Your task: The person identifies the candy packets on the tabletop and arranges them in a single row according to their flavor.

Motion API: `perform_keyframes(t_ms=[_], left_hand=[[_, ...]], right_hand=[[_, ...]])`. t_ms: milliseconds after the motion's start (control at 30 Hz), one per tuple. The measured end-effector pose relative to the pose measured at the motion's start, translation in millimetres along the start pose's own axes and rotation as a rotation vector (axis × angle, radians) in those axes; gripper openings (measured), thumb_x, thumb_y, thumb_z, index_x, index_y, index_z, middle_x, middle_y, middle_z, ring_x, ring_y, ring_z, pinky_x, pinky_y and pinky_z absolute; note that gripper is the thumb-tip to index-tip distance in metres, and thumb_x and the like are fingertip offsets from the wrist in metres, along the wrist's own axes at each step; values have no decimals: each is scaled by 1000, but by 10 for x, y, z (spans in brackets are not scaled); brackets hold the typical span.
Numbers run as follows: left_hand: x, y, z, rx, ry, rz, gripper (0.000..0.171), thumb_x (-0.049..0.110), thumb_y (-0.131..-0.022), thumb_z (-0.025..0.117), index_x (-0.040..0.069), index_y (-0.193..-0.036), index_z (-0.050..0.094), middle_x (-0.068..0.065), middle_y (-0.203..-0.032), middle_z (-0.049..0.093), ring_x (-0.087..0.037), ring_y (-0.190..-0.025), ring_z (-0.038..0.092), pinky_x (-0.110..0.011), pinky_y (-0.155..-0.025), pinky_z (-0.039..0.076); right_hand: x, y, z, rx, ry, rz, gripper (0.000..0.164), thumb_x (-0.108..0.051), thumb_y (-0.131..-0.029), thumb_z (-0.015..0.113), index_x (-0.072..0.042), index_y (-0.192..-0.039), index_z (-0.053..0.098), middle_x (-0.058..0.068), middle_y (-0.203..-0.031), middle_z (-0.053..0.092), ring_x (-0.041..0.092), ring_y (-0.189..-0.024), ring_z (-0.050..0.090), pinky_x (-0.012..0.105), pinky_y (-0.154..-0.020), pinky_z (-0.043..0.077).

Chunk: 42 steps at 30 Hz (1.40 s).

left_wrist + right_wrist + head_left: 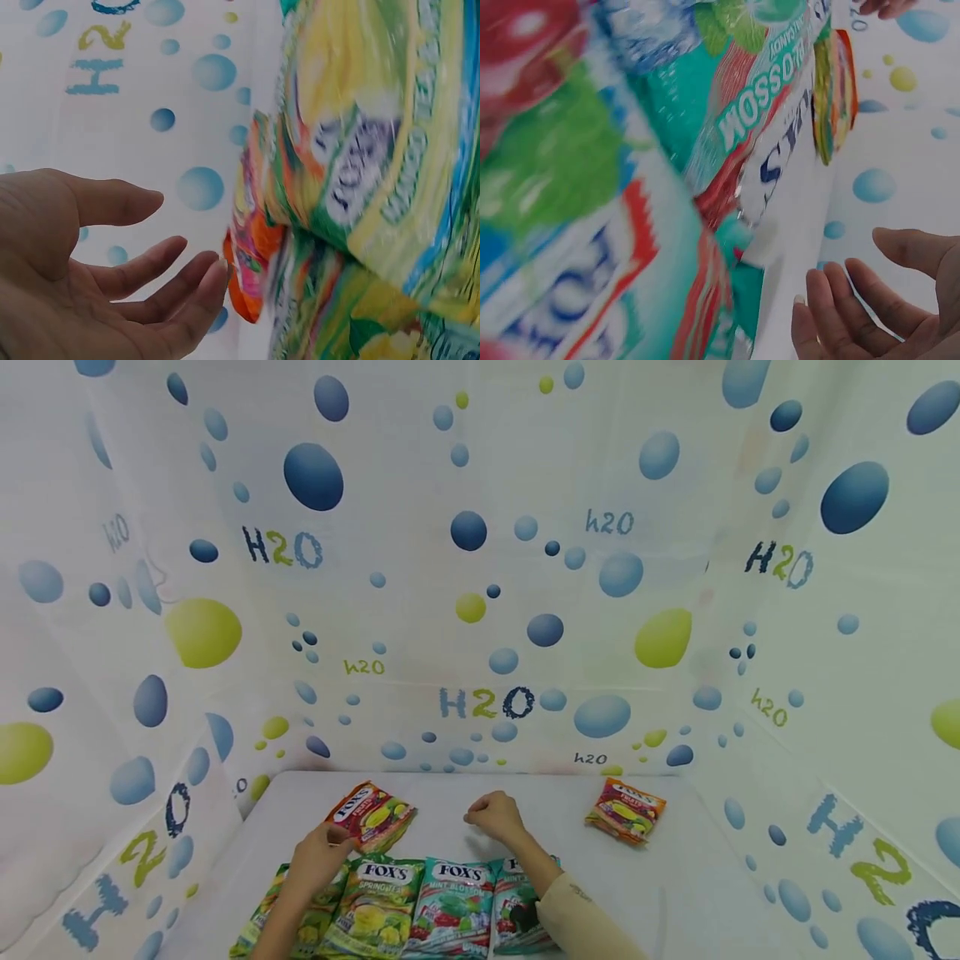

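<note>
My left hand (317, 860) is beside the near left edge of an orange-and-red Fox's Fruits candy bag (377, 814), above a yellow-green Fox's bag (311, 927). The left wrist view shows its fingers (169, 300) relaxed and apart from the thumb, holding nothing. Over the table's middle hovers my right hand (498, 817), with its forearm across a teal Fox's bag (513, 914) at the front. Its loosely bent fingers (832, 307) hold nothing in the right wrist view. Between the forearms lie a yellow-green Spring Tea bag (375, 906) and a teal Mint Blossom bag (452, 906).
Another orange-and-red Fox's Fruits bag (626, 812) lies at the back right of the white table (615, 893). A white curtain (420, 610) printed with blue and green dots and "H2O" lettering surrounds the table at the back and sides.
</note>
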State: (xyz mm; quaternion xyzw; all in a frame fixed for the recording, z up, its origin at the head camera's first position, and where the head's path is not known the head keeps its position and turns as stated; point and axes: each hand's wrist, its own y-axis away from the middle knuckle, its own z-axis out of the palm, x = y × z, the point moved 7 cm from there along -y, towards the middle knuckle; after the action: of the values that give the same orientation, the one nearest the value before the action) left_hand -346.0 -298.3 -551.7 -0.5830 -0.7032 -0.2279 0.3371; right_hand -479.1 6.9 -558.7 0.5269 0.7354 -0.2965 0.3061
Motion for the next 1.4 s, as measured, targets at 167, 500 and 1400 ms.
perform_keyframes(t_ms=[167,500,1400], left_hand=[[-94,-64,-27,39,-9,-4,38,20,-102,63,-12,-122,57,-31,-118,64,-46,-103,66,-53,-78,58],[-322,-235,59,-10,-21,-39,41,20,-100,65,-15,-119,53,-34,-112,64,-40,-91,66,-50,-71,58],[-419,-352,215,84,437,-249,43,15,-103,53,-18,-129,48,-37,-121,56,-40,-101,66,-40,-79,61]], right_hand=[[-112,-129,233,-31,40,-4,12,-23,-87,83,-12,-86,79,-3,-80,71,13,-71,61,31,-63,52],[-240,-263,652,-26,178,-30,23,-27,-87,82,-6,-99,78,3,-92,74,21,-82,67,38,-74,58],[-547,-379,1159,-69,71,53,24,-22,-96,70,-5,-112,75,6,-100,71,21,-88,60,38,-80,55]])
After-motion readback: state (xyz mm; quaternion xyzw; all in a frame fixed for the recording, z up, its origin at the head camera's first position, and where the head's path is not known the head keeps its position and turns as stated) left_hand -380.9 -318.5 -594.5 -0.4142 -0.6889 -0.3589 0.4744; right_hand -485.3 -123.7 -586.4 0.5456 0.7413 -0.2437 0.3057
